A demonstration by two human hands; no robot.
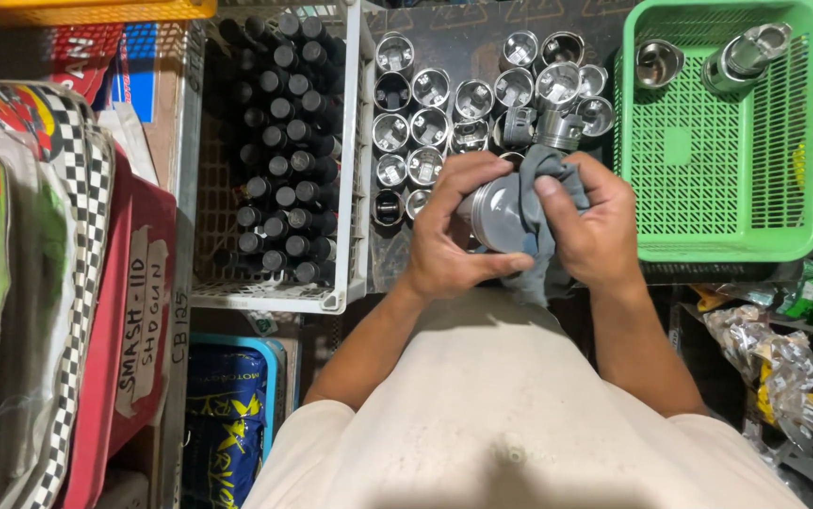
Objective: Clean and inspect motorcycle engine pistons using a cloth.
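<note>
**Two hands, one piston, one rag**

Two bare hands meet over the middle of the scene. The left hand (444, 240) has its grip closed round a bright metal piston (493, 215), fingers curled over the top and the thumb tucked beneath, holding it just in front of the person's chest. The right hand (595, 231) is closed on a grey cloth (534, 226), pressing it against the piston's flat crown with a fingertip on top.

The piston looks rigid and fairly weighty for its size, and its polished wall is likely slick, so I'd judge the skirt the sound place to grasp, as the left hand does. The cloth is soft and limp, bunching and hanging below the hands.

Just beyond the hands stand many more shiny pistons (468, 104) in rows, open ends up. To their left sits a white crate (355, 188) packed with dark upright cylinders (284, 141). To the right, a green basket (717, 160) holds two more metal parts.
</note>
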